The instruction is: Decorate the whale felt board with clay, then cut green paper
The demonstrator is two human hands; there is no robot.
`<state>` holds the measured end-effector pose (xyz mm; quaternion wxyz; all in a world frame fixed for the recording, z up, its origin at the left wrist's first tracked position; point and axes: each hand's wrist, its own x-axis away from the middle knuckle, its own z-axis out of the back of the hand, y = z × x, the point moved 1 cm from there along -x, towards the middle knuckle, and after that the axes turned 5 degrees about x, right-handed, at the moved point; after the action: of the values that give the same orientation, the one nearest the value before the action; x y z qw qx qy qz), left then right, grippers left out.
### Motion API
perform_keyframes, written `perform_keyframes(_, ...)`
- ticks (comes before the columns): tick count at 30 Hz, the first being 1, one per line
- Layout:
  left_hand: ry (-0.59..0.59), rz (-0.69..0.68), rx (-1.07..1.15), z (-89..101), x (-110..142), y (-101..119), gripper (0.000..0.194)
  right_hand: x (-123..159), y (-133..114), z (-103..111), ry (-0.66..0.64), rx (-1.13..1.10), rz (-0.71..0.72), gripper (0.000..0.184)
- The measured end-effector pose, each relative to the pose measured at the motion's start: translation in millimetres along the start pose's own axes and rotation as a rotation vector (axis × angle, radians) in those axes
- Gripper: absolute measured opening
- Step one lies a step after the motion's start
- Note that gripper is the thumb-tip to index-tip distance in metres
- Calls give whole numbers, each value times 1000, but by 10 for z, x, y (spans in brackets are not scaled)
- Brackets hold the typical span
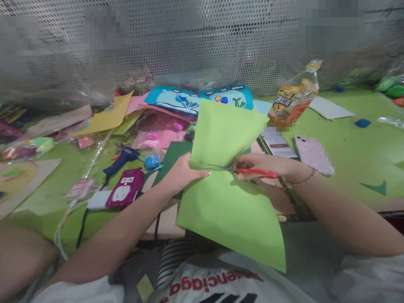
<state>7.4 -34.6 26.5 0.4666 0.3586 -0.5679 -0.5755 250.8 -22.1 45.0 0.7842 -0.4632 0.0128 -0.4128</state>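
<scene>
A large sheet of light green paper (230, 206) is held up over the table's front edge, cut partway across from its right side. At its left edge my left hand (184, 172) pinches the paper, thumb on top. My right hand (257, 166) grips red-handled scissors (260, 173) on the right. Their blades point left along the cut, toward my left thumb. Above the cut, the upper part of the sheet bends upward and away; the lower part hangs toward my lap. Dark green paper (175, 153) lies beneath, partly hidden.
A purple power strip (125, 187) with cables and a blue glue gun (121, 160) lie left. Behind are coloured papers (110, 113) and blue decorated pieces (172, 99). A drink bottle (295, 97) and a phone (313, 153) are right. A perforated metal panel (195, 38) stands behind.
</scene>
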Motion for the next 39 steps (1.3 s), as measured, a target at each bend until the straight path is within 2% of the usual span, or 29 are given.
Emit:
perform_keyframes(21,-1,23,12,-13,6,-1,54,1,-28,0,-10,7,-4,42)
perform_keyframes(31,-35,20,-16,4,-6,-3,55,-43,132,3,-17,-24,40,36)
perform_keyframes(39,-37,2,-12,17,-11,-12,56,-50,86,1,2,-50,29,37)
